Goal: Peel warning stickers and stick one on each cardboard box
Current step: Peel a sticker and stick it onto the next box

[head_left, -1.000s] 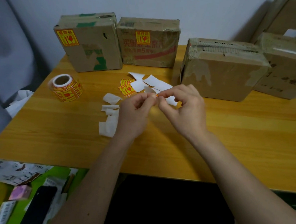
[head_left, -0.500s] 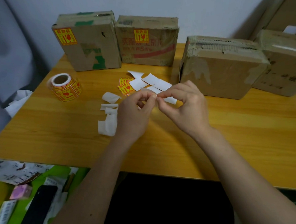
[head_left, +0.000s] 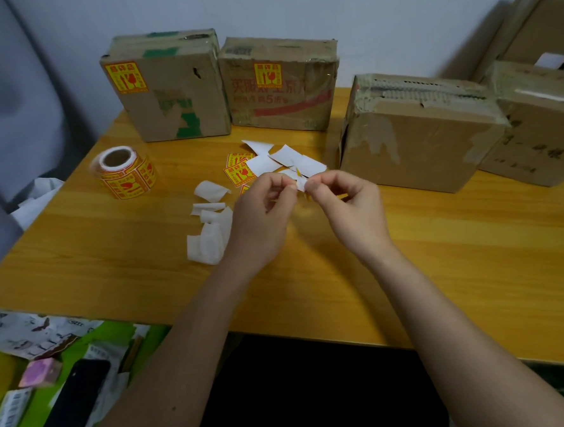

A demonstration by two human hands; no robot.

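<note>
Both hands are held up over the middle of the yellow wooden counter point(head_left: 442, 269). The left hand point(head_left: 261, 221) and the right hand point(head_left: 349, 209) meet at their fingertips. Together they pinch one small sticker point(head_left: 301, 183) that shows mostly its white back and a thin bit of yellow. Each hand is closed on it with thumb and first finger, and the other fingers are curled in.

Just behind the hands lies a little heap of loose stickers point(head_left: 238, 173) and white paper squares point(head_left: 285, 157). Some curled white backing scraps point(head_left: 210, 231) lie to the left of the left hand. Farther left, a sticker roll point(head_left: 124, 172) lies on the counter, yellow with red print.

Four boxes stand along the back. The far left box point(head_left: 167, 88) has a yellow sticker near its top left corner. The second box point(head_left: 279, 84) stands right beside it and has a yellow sticker up high in the middle. The third box point(head_left: 417, 132) and the fourth box point(head_left: 539, 131) on the right show no sticker on their front sides.

A black phone point(head_left: 71, 411) lies low on the left, below the counter's edge.
</note>
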